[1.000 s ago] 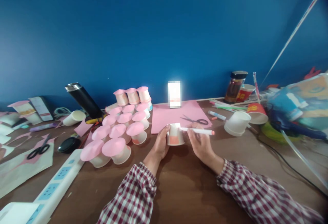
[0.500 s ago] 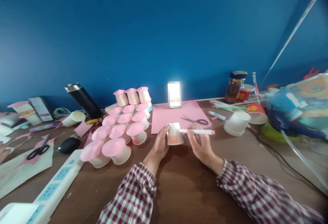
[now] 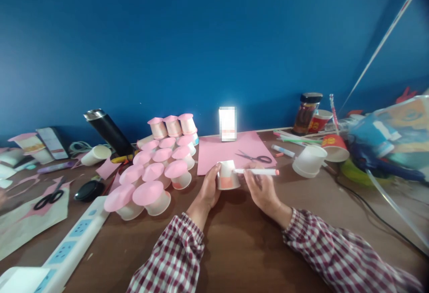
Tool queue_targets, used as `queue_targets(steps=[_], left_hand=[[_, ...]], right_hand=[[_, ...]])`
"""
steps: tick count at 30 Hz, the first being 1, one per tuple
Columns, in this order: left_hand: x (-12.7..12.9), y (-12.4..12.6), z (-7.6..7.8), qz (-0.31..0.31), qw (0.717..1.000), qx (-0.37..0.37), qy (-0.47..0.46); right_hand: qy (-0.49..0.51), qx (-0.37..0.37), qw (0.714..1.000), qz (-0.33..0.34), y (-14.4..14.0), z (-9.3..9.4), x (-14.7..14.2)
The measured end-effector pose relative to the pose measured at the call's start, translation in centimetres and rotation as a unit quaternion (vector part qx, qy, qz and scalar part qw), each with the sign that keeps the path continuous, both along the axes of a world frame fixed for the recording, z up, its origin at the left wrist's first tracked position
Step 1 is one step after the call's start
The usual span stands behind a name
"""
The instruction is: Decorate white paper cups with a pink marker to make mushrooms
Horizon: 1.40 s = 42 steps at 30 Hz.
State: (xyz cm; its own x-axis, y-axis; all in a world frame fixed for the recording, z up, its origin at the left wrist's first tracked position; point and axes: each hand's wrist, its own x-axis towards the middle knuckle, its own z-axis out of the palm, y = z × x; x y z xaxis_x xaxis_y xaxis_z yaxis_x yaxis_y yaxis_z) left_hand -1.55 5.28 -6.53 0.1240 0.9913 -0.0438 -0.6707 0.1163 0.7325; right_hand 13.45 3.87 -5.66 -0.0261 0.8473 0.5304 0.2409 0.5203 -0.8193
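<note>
Nearest, lower centre of the frame: two checked sleeves reach forward over the brown counter [image 3: 241, 244]. Left hand [image 3: 209, 190] wraps the left side of a small upturned paper cup [image 3: 228, 175], white with an orange-pink band near its rim, standing on the counter at frame centre; grip closed around it. Right hand [image 3: 263, 190] pinches a white marker [image 3: 257, 172] with an orange end, held level, its left tip at the cup's side; grip closed on the marker. Left of centre, a cluster of pink-topped cups [image 3: 154, 172]. Just beyond the cup, a pink paper sheet [image 3: 221, 150] with scissors [image 3: 254, 156] on it. Right, an upturned white cup [image 3: 310, 160]. Farthest, a blue wall [image 3: 201, 38].
</note>
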Motion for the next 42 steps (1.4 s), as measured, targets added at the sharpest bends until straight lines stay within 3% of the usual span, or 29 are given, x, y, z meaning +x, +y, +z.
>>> queue_targets(steps=[14,22,29,42], left_hand=[[-0.22,0.07,-0.41,0.005,1.0,-0.017,0.002],[-0.1,0.01,0.11,0.031,0.999,-0.023,0.011],[-0.25,0.3,0.04,0.029,0.998,-0.052,0.03],[-0.2,0.05,-0.1,0.015,1.0,-0.012,0.021]], right_hand=[[-0.03,0.025,0.999,-0.036,0.41,0.07,0.23],[0.114,-0.016,0.993,-0.038,0.78,0.43,-0.04],[0.114,-0.017,0.993,-0.024,0.75,0.19,-0.08],[0.082,0.011,0.996,-0.021,0.53,0.21,-0.15]])
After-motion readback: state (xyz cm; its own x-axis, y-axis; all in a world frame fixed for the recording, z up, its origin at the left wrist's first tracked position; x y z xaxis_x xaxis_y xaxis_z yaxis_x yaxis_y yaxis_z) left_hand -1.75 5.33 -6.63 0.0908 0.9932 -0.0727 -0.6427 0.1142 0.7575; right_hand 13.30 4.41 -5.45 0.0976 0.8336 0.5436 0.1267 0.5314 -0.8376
